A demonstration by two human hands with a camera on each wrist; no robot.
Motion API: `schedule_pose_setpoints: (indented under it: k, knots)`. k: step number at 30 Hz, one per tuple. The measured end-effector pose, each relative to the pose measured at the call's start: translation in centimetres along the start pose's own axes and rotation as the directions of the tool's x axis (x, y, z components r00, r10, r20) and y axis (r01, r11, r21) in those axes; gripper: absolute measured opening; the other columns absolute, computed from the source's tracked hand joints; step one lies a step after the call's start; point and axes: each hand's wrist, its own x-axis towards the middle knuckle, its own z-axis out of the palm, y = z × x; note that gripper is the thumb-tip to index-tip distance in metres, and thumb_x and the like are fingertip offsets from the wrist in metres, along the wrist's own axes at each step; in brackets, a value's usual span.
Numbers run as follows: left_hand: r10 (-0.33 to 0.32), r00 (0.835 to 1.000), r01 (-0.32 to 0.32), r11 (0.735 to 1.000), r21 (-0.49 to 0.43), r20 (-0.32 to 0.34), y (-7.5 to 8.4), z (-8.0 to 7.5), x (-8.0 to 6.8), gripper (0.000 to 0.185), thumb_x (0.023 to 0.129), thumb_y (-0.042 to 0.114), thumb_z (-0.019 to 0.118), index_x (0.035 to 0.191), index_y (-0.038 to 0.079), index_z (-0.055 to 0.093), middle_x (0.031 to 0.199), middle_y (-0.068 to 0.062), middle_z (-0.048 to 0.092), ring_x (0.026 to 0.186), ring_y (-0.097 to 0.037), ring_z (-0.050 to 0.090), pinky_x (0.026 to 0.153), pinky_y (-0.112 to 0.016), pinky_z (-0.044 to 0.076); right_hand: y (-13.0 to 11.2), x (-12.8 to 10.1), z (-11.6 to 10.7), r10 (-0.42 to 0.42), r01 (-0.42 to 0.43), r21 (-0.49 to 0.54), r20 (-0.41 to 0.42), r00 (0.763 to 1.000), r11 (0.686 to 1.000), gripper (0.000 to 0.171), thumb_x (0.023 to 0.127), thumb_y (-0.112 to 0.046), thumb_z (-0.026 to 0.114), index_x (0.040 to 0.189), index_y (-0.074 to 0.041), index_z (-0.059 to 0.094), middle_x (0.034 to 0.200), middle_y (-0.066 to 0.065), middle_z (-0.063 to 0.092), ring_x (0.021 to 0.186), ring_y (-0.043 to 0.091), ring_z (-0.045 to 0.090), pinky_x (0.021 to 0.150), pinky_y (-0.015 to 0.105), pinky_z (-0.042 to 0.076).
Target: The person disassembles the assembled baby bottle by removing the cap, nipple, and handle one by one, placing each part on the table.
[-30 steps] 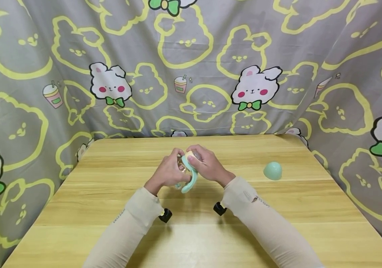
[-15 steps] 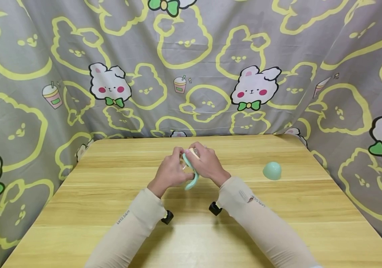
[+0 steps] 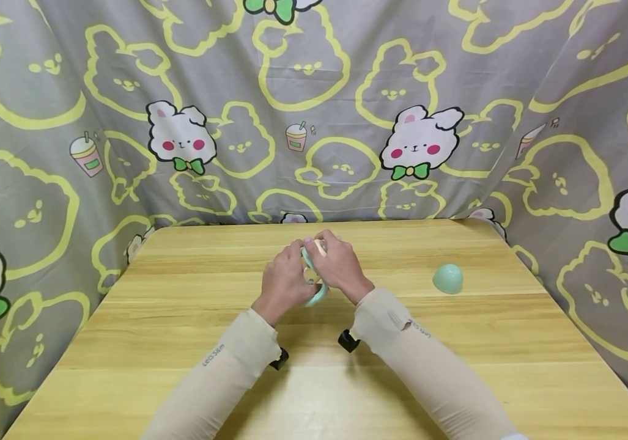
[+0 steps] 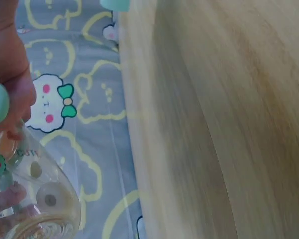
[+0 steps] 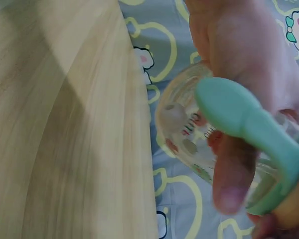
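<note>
Bare table point(image 3: 181, 342) all round; only a green cap point(image 3: 448, 278) (right side) intrudes.

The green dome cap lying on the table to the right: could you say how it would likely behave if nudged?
The green dome cap looks like thin moulded plastic, so probably light and stiff. Its rounded top suggests it may rock or roll if tipped. On the smooth wooden table it would likely slide easily.

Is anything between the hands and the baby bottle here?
Nothing visible: the left hand and right hand both grip the clear baby bottle directly. The green cap lies apart on the table.
</note>
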Motion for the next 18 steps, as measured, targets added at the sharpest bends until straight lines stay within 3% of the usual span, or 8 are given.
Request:
schedule_pose_setpoints:
  k: [5,18]
  knots:
    - [0.012,1.0,-0.013,0.999,-0.029,-0.009,0.3,-0.1,0.2,0.072,0.063,0.025,0.084,0.12,-0.001,0.05,0.076,-0.002,0.054,0.062,-0.019,0.052,0.054,-0.036,0.046,0.0,0.2,0.1,-0.001,0.004,0.049,-0.075,0.997,0.999,0.04,0.094,-0.05,0.048,0.101,-0.014,0.064,0.082,0.004,0.061,0.072,0.022,0.057,0.062,0.036,0.047]
    - [-0.024,0.988,0.032,0.998,-0.05,0.152,0.4,-1.7,0.8,0.076,0.062,0.024,0.08,0.128,0.001,0.049,0.074,0.0,0.057,0.059,-0.016,0.052,0.052,-0.032,0.043,1.1,0.2,0.7,-0.106,0.126,0.15,-0.135,0.985,0.981,0.034,0.093,-0.038,0.05,0.098,-0.01,0.068,0.084,0.004,0.065,0.073,0.021,0.056,0.068,0.037,0.046]
